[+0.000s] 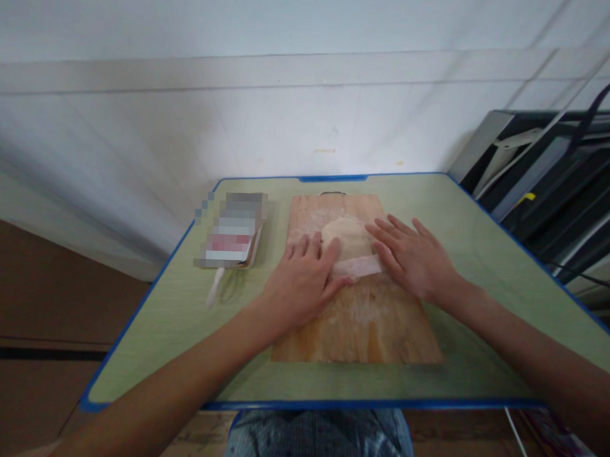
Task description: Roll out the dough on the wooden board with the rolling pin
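A round, flattened sheet of pale dough (347, 236) lies on a floured wooden cutting board (361, 337). Across its near edge sits a whitish rolling pin (358, 266), its ends hidden beneath my hands. My left hand (306, 275) rests palm down over the pin's left end, fingers stretched and spread, with the thumb pointing inward. On the other side, my right hand (411, 255) lies flat over the right end. Its fingers are extended and reach to the dough's right edge.
The cutting board rests on a green table (483, 275) with a blue rim. A pixelated flat object (232, 229) lies to the left, with a white handle (215, 287) sticking out near it. A white wall stands behind; dark stacked items (562, 164) are at the right.
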The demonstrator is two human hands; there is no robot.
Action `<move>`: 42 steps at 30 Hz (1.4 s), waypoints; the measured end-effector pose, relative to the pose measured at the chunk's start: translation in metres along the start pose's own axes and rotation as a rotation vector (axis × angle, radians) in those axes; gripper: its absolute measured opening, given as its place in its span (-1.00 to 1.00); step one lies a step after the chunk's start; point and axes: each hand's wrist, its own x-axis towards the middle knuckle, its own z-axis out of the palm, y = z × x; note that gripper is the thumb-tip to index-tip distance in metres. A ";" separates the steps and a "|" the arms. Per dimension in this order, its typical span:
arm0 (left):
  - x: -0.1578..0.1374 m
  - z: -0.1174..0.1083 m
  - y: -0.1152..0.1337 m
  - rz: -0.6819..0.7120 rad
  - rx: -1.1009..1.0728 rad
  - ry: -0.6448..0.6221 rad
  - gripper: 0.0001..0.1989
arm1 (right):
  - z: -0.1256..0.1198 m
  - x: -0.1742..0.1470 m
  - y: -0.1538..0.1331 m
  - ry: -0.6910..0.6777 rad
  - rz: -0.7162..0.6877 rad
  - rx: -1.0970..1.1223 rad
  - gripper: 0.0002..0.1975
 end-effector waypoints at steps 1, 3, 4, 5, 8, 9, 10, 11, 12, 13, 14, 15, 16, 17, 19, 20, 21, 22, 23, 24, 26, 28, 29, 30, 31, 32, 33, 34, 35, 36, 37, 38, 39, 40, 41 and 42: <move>-0.004 0.001 0.003 -0.003 0.019 0.011 -0.39 | 0.000 -0.005 -0.001 0.011 -0.004 -0.010 -0.49; -0.001 0.001 0.003 -0.045 0.033 0.009 -0.37 | 0.000 -0.001 -0.001 0.003 0.012 -0.016 -0.49; 0.006 0.000 0.000 -0.075 0.026 -0.008 -0.37 | 0.001 0.008 0.001 -0.015 0.025 -0.014 -0.49; 0.013 -0.001 -0.004 -0.108 0.010 -0.030 -0.36 | 0.001 0.018 0.003 -0.041 0.037 -0.008 -0.48; 0.025 -0.004 -0.013 -0.168 -0.061 -0.105 -0.36 | 0.002 0.046 0.010 -0.130 0.053 0.033 -0.47; 0.022 -0.004 -0.012 -0.156 -0.074 -0.116 -0.37 | 0.002 0.049 0.011 -0.148 0.048 0.037 -0.47; 0.016 -0.004 -0.010 -0.128 -0.076 -0.119 -0.37 | 0.002 0.047 0.011 -0.152 0.035 0.033 -0.48; 0.008 -0.003 -0.006 -0.089 -0.067 -0.110 -0.37 | 0.002 0.042 0.010 -0.139 0.016 0.023 -0.49; -0.001 -0.003 -0.002 -0.044 -0.049 -0.091 -0.37 | 0.002 0.033 0.009 -0.113 -0.006 0.010 -0.49; -0.009 -0.002 0.002 -0.008 -0.026 -0.065 -0.36 | 0.002 0.025 0.008 -0.084 -0.023 0.001 -0.49; -0.013 -0.001 0.006 0.017 -0.004 -0.041 -0.34 | 0.002 0.017 0.008 -0.061 -0.030 -0.003 -0.49; -0.014 -0.001 0.007 0.023 0.014 -0.024 -0.33 | 0.003 0.013 0.008 -0.048 -0.029 -0.001 -0.48; -0.011 0.000 0.007 0.010 0.027 -0.015 -0.33 | 0.003 0.013 0.008 -0.049 -0.023 0.005 -0.47; -0.005 0.000 0.004 -0.017 0.032 -0.017 -0.34 | 0.004 0.017 0.010 -0.064 -0.016 0.013 -0.47; 0.011 0.000 -0.004 -0.080 0.016 -0.050 -0.37 | 0.005 0.034 0.014 -0.115 -0.004 0.028 -0.46; 0.017 -0.001 -0.008 -0.103 -0.003 -0.076 -0.38 | 0.006 0.044 0.016 -0.140 0.000 0.031 -0.45; 0.021 -0.001 -0.011 -0.115 -0.023 -0.100 -0.39 | 0.006 0.053 0.017 -0.159 -0.002 0.037 -0.45; 0.021 -0.002 -0.012 -0.113 -0.042 -0.117 -0.38 | 0.006 0.058 0.018 -0.171 -0.007 0.038 -0.45; 0.018 -0.002 -0.011 -0.098 -0.061 -0.122 -0.38 | 0.006 0.060 0.019 -0.175 -0.014 0.036 -0.45; 0.012 -0.002 -0.009 -0.073 -0.075 -0.119 -0.38 | 0.006 0.057 0.018 -0.171 -0.022 0.032 -0.46; -0.004 -0.002 0.000 -0.009 -0.079 -0.094 -0.37 | 0.006 0.043 0.017 -0.143 -0.029 0.022 -0.47; -0.014 -0.001 0.009 0.027 -0.052 -0.065 -0.35 | 0.006 0.028 0.015 -0.111 -0.023 0.020 -0.47; -0.014 0.000 0.012 0.020 -0.032 -0.050 -0.34 | 0.006 0.024 0.015 -0.106 -0.019 0.022 -0.46; -0.012 0.000 0.013 -0.001 -0.014 -0.037 -0.34 | 0.005 0.024 0.015 -0.111 -0.009 0.027 -0.46; -0.007 0.000 0.012 -0.030 -0.002 -0.031 -0.34 | 0.005 0.027 0.015 -0.126 0.004 0.034 -0.46; -0.001 0.001 0.010 -0.062 0.002 -0.034 -0.35 | 0.005 0.034 0.015 -0.148 0.020 0.041 -0.46; 0.005 0.000 0.007 -0.090 -0.001 -0.047 -0.37 | 0.005 0.042 0.015 -0.172 0.035 0.050 -0.45; 0.009 0.000 0.005 -0.106 -0.010 -0.064 -0.38 | 0.005 0.050 0.015 -0.193 0.047 0.057 -0.44; 0.010 -0.001 0.003 -0.113 -0.018 -0.077 -0.38 | 0.005 0.056 0.016 -0.210 0.049 0.061 -0.43; 0.009 -0.001 0.003 -0.111 -0.022 -0.082 -0.38 | 0.004 0.058 0.016 -0.222 0.045 0.061 -0.42; 0.005 -0.002 0.005 -0.099 -0.022 -0.081 -0.36 | 0.004 0.057 0.016 -0.228 0.032 0.057 -0.42; -0.001 -0.002 0.009 -0.077 -0.016 -0.080 -0.34 | 0.005 0.053 0.016 -0.226 0.015 0.052 -0.43; -0.007 -0.002 0.013 -0.055 -0.002 -0.076 -0.33 | 0.005 0.045 0.016 -0.214 -0.003 0.046 -0.43; -0.013 -0.002 0.018 -0.034 0.017 -0.068 -0.31 | 0.006 0.036 0.016 -0.193 -0.017 0.044 -0.44; -0.017 -0.001 0.022 -0.012 0.037 -0.057 -0.30 | 0.006 0.028 0.017 -0.166 -0.027 0.047 -0.45; -0.018 0.000 0.024 0.008 0.055 -0.041 -0.30 | 0.007 0.021 0.018 -0.141 -0.028 0.054 -0.45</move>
